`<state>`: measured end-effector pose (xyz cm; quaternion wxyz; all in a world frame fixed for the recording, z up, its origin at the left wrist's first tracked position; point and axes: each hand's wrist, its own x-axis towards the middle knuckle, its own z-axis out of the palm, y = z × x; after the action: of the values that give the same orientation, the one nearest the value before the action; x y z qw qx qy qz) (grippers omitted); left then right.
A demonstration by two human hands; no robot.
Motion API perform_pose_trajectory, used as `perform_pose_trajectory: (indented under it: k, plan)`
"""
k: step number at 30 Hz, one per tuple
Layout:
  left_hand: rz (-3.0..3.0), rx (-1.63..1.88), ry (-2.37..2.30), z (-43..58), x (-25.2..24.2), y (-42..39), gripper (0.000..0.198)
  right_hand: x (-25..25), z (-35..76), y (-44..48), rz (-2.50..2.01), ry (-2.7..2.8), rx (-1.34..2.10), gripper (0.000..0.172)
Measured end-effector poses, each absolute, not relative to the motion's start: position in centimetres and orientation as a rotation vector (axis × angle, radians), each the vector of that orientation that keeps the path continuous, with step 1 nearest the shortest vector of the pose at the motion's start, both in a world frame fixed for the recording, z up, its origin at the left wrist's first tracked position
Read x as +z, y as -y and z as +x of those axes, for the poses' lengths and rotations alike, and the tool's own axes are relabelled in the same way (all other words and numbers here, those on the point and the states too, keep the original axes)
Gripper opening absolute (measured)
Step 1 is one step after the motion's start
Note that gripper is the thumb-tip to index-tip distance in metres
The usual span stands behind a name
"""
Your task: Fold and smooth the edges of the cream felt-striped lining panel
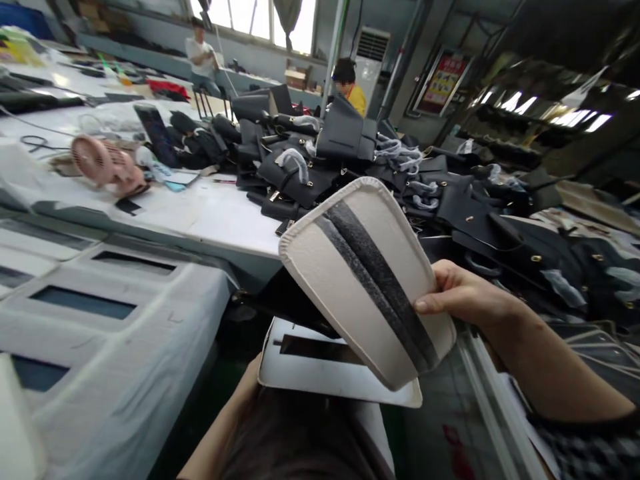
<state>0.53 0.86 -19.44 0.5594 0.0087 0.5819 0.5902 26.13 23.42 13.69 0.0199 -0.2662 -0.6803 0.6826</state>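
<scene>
A cream padded panel (pixel 320 280) with rounded, gathered edges and dark grey strips across it is tilted up in front of me. My right hand (pixel 457 293) grips its right edge, thumb on the near face and fingers behind. Below it, over my lap, lies a flat white panel (pixel 310 373) with a dark slot, partly covered by the cream one. At its left edge is my left hand (pixel 253 379), closed on it, with the fingers mostly hidden beneath.
White panels with dark openings (pixel 165 293) lie at left. Ahead, the white table (pixel 220 217) carries a pink fan (pixel 103 162) and a large heap of black handbags (pixel 295 177). Two people (pixel 201 57) are in the background. A glass-like panel (pixel 450 400) stands at lower right.
</scene>
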Motion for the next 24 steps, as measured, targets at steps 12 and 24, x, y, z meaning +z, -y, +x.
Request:
perform_pose_trajectory:
  k: [12, 24]
  plan:
    - [-0.052, 1.408, -1.313, 0.9, -18.8, -1.6, 0.037, 13.3, 28.0, -23.1, -1.024, 2.044, 2.221, 0.038]
    - [-0.002, 1.423, -1.284, 0.7, -18.3, -1.5, 0.024, 13.2, 28.1, -22.6, -1.106, 2.075, 2.257, 0.036]
